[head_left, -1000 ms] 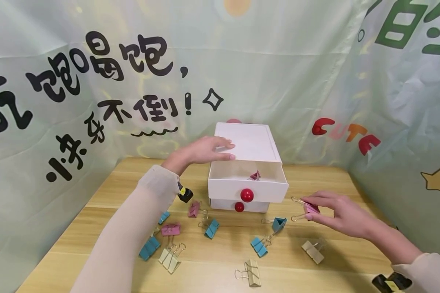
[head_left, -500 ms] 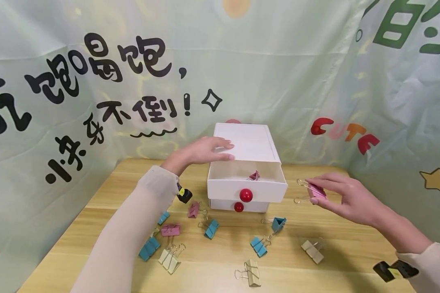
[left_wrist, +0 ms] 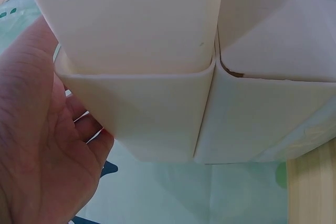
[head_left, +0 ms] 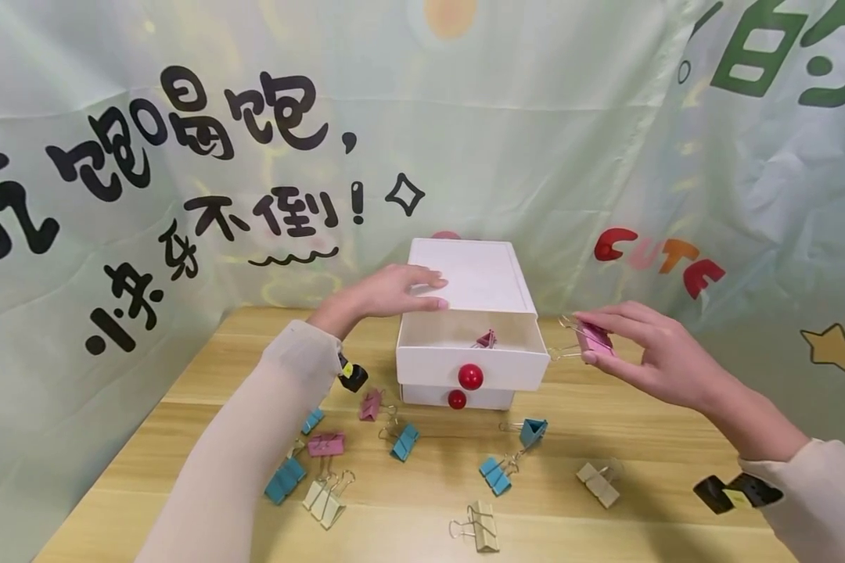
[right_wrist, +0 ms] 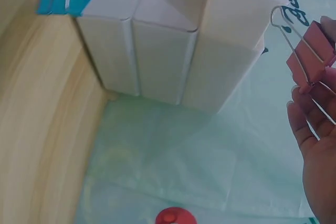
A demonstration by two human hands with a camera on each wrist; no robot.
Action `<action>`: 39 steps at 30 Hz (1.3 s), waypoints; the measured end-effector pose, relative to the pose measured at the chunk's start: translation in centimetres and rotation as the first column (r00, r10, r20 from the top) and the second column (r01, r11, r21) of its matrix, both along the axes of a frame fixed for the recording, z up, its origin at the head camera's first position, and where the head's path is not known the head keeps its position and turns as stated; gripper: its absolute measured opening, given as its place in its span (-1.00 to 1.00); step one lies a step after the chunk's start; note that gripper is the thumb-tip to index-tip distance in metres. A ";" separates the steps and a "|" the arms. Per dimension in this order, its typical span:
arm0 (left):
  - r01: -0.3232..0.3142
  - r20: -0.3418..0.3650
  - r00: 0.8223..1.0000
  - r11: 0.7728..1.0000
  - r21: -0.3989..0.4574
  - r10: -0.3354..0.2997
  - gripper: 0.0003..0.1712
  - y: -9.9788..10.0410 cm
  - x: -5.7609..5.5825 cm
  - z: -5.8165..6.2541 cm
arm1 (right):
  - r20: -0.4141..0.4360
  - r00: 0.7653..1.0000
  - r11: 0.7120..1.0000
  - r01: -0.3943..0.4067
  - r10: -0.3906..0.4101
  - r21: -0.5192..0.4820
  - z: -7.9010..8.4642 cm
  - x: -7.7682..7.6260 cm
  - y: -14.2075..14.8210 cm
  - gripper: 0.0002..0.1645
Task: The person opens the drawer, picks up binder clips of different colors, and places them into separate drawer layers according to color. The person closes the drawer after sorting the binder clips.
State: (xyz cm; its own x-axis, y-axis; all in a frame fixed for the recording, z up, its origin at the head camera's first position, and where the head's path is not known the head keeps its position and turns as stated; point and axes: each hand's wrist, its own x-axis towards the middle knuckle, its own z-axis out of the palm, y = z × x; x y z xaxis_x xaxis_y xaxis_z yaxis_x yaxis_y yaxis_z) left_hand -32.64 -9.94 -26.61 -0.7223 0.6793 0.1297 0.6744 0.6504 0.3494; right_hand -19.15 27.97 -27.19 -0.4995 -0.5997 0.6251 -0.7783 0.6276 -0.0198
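My left hand rests on the top left edge of a white drawer box, its fingers lying over the lid. In the left wrist view that hand lies along the box's side. The upper drawer, with a red knob, is pulled out. Inside it sits one dark pink binder clip. My right hand pinches a pink binder clip between thumb and fingers, just right of the open drawer. The clip's wire handles point left, towards the drawer's right wall.
Loose binder clips lie about the wooden table: blue ones in front of the box, cream ones nearer the front, pink ones at left. A lower drawer is closed. A printed cloth hangs behind.
My right hand has lifted the pink binder clip from low over the table, up and then left to beside the drawer. The left hand has stayed on the box.
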 end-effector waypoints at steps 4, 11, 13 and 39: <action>0.002 0.004 1.000 1.000 -0.002 -0.002 -0.25 0.0 0.0 0.0 | 0.009 1.000 1.000 0.003 -0.003 -0.013 0.4 -0.5 -1.0 -0.34; 0.008 0.004 1.000 1.000 0.001 -0.008 -0.25 0.0 0.0 -0.2 | -0.007 1.000 0.998 -0.015 0.015 -0.067 1.1 -1.2 -1.9 -0.36; 0.007 0.005 1.000 1.000 0.004 -0.007 -0.25 0.0 0.0 -0.2 | 0.001 1.000 0.996 -0.027 0.027 -0.085 1.3 -1.3 -2.2 -0.36; -0.003 -0.004 1.000 1.000 0.001 0.003 -0.25 0.0 0.1 0.1 | 0.292 0.956 1.000 -0.008 0.007 0.001 0.4 -3.4 -7.1 -0.64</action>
State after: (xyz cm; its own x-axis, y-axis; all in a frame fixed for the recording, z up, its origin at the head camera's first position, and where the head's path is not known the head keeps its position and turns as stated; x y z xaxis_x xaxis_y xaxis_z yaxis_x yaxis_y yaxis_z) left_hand -32.51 -9.96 -26.52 -0.7235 0.6773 0.1334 0.6742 0.6517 0.3475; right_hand -22.60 20.90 -26.81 -0.6557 -0.6054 0.4511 -0.7433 0.6223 -0.2453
